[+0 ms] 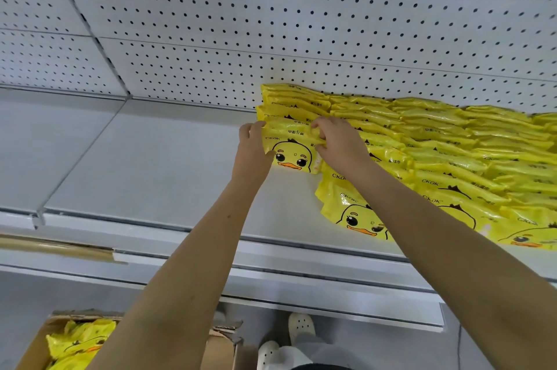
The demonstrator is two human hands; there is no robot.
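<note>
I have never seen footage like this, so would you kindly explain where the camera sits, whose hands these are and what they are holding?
There is no machine here: these are a person's two bare hands. The single picture comes from a wide-angle camera worn on the head, looking forward and down, so both arms reach in from below. On the white shelf, rows of yellow duck packets stand against a pegboard wall. The left hand grips the left edge of the front packet in the leftmost row. The right hand curls over its top edge. At the lower left, a cardboard box holds more packets.
</note>
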